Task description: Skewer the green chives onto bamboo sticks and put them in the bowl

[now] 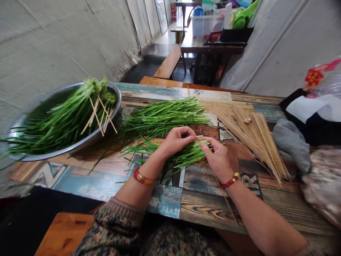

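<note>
My left hand [176, 140] is closed in a pinch on the pale stem ends of some garlic chives, its fingertips meeting those of my right hand. A thin bamboo skewer [229, 206] runs out below my right hand [217, 156], whose fingers are closed around it near the stem ends. The skewer's tip is hidden by the fingers. Under both hands lies a small bunch of garlic chives [186, 156] on the patterned table [114, 188]. A larger pile of chives [167, 115] lies just behind.
At left, a metal basin [119, 99] holds skewered chives [71, 113], with several skewer ends sticking out. Loose bamboo skewers [255, 142] are spread at right. Beyond them lie a grey plastic bag [290, 142] and a clear bag [323, 181] of pale contents.
</note>
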`<state>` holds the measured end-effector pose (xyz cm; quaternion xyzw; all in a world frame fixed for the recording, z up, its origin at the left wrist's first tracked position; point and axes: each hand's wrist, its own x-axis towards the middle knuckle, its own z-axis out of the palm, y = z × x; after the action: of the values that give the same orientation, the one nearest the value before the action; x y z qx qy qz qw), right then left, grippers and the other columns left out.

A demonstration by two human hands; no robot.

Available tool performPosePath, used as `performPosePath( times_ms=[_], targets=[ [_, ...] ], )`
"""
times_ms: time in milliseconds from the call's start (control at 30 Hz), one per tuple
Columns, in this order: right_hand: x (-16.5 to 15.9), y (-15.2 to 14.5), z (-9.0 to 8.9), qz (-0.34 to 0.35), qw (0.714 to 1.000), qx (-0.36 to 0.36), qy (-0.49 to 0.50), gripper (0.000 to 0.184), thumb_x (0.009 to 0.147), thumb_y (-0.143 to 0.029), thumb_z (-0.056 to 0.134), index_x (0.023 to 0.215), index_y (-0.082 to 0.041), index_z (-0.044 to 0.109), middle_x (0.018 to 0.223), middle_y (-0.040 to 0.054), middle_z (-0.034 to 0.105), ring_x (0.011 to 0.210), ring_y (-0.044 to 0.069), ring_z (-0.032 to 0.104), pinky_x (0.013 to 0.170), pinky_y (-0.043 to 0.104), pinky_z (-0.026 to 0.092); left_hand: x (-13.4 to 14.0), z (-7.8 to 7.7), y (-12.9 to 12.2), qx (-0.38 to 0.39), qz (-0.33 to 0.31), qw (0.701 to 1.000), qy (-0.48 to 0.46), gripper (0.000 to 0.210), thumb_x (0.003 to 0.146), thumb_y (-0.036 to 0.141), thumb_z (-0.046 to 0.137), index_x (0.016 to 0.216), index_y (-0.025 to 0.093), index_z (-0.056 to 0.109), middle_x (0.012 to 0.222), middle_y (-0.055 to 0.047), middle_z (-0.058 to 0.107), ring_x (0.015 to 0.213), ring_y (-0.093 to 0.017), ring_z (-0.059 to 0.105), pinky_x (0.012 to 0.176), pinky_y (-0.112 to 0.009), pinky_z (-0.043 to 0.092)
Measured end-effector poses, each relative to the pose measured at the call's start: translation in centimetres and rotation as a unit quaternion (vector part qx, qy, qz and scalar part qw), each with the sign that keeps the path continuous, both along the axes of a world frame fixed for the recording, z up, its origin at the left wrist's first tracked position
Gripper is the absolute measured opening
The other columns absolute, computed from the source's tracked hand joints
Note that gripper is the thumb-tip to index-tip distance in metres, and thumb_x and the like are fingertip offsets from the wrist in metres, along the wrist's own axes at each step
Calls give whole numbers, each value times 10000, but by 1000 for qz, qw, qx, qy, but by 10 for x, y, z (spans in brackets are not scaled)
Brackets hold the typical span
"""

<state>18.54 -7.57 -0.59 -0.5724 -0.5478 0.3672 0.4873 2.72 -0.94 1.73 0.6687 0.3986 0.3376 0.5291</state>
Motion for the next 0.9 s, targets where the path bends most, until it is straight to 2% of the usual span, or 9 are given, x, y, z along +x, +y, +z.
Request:
performPosePath(
  times_ms=[267, 900],
  targets=[
    [0, -1, 0, 3, 1000, 11, -15, 237, 835, -337, 561, 965, -181, 684, 922, 55, 717, 787, 183, 653, 718, 299, 512, 1, -1, -1, -8, 4, 1000, -7, 151, 736, 248, 629, 725, 98, 624, 695, -10, 591, 619, -78, 483, 571, -189, 370],
    [0, 0, -2, 6, 1000, 4, -24, 231, 834, -341, 555, 947, -187, 686, 909, 58, 715, 775, 186, 643, 696, 302, 503, 3, 3, -5, 30, 6, 999, 11, 159, 742, 244, 634, 693, 93, 629, 669, -14, 590, 609, -79, 483, 560, -189, 368]
  ],
)
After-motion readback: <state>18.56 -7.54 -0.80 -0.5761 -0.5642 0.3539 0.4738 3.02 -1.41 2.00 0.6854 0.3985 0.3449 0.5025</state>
